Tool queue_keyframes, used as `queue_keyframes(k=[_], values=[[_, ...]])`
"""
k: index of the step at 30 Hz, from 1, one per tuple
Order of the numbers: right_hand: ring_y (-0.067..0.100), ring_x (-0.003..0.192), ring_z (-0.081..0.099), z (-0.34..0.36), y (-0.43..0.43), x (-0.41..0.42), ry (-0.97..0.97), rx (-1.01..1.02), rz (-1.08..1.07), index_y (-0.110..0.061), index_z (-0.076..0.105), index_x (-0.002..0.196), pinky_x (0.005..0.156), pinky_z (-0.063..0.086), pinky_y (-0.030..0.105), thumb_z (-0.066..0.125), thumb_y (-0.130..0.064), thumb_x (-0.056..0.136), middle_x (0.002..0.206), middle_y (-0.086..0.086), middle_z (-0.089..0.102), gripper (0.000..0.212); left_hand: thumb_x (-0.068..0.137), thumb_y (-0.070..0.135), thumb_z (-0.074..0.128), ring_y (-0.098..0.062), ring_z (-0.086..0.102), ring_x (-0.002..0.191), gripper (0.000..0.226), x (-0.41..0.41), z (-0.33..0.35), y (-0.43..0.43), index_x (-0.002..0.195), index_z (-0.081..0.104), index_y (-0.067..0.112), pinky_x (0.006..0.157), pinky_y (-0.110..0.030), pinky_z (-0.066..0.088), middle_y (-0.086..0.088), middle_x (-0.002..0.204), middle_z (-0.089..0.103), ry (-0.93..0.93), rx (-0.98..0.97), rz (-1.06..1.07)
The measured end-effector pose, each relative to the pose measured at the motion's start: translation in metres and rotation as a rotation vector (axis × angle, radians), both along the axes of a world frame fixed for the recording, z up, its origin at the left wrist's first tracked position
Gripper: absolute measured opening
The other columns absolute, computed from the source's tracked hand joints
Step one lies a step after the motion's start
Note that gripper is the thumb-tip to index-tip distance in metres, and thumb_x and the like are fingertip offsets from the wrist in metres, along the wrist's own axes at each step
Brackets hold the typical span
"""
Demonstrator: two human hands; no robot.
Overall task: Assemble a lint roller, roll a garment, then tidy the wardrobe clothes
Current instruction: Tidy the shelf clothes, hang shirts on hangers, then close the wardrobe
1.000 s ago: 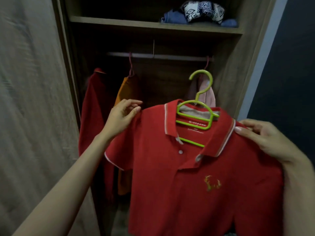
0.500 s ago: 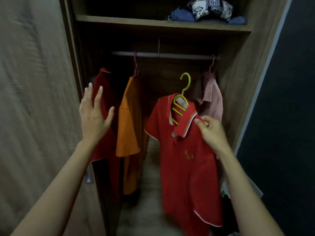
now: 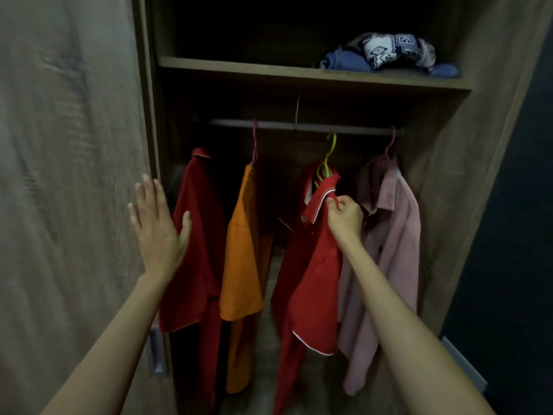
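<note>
A red polo shirt (image 3: pixel 311 274) on a green hanger (image 3: pixel 327 163) hangs edge-on inside the wardrobe, the hanger's hook just below the rail (image 3: pixel 299 125). My right hand (image 3: pixel 344 218) pinches the shirt's collar. My left hand (image 3: pixel 158 229) is spread flat with fingers apart, holding nothing, at the edge of the wardrobe door (image 3: pixel 68 175). On the rail also hang a dark red shirt (image 3: pixel 197 250) at the left, an orange shirt (image 3: pixel 244 253) beside it, and a pink shirt (image 3: pixel 392 250) at the right.
A shelf (image 3: pixel 299 71) above the rail carries a bundle of folded blue and patterned clothes (image 3: pixel 386 53). The wardrobe's right side wall (image 3: pixel 466 145) stands close to the pink shirt. A metal door handle (image 3: pixel 157 357) shows low on the left door.
The red polo went from being held facing me with both hands to hanging side-on inside the wardrobe. My left hand let go and moved to the door edge. The view tilted up.
</note>
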State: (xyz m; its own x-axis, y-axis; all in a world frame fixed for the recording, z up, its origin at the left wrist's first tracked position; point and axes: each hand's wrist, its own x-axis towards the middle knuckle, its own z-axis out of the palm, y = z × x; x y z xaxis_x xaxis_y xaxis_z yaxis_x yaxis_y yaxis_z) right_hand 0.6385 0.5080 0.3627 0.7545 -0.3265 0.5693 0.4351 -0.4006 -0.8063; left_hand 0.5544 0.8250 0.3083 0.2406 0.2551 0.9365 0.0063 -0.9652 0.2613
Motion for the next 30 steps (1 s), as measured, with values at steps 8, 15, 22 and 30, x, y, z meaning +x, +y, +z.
queue_keyframes(k=[8,15,22,30], values=[[0.035,0.098,0.063,0.044,0.033,0.066,0.023,-0.077,-0.048,-0.001,0.068,0.095,0.079,0.045,0.034,0.055,-0.020,0.091,0.099,0.020,0.070,0.024,0.100,0.038,0.040,-0.013,-0.007,0.152,0.074,0.020,-0.006,0.027,0.154,0.009,0.000,0.124,-0.036,-0.003,0.005,0.165,-0.015,-0.123,0.115,0.092],[0.037,0.101,0.063,0.051,0.053,0.101,0.118,-0.092,-0.093,-0.001,0.069,0.096,0.079,0.047,0.034,0.051,-0.024,0.092,0.103,0.021,0.069,0.030,0.098,0.035,0.046,-0.014,-0.002,0.153,0.073,0.022,-0.007,0.027,0.154,0.013,0.001,0.124,-0.037,0.003,-0.016,0.161,0.019,-0.163,0.107,0.111],[0.035,0.106,0.062,0.048,0.059,0.110,0.175,-0.059,-0.095,-0.004,0.068,0.105,0.084,0.048,0.034,0.051,-0.026,0.093,0.110,0.019,0.068,0.030,0.098,0.035,0.046,-0.014,-0.003,0.153,0.073,0.023,-0.006,0.028,0.154,0.015,0.000,0.124,-0.036,0.002,-0.008,0.164,0.007,-0.168,0.125,0.135],[0.035,0.109,0.059,0.023,0.041,0.099,0.103,-0.189,-0.015,-0.008,0.059,0.116,0.089,0.045,0.037,0.054,-0.026,0.092,0.117,0.018,0.062,0.030,0.098,0.033,0.046,-0.013,-0.003,0.153,0.072,0.018,-0.004,0.025,0.153,0.016,-0.002,0.124,-0.036,0.001,-0.020,0.159,0.022,-0.137,0.094,0.097]])
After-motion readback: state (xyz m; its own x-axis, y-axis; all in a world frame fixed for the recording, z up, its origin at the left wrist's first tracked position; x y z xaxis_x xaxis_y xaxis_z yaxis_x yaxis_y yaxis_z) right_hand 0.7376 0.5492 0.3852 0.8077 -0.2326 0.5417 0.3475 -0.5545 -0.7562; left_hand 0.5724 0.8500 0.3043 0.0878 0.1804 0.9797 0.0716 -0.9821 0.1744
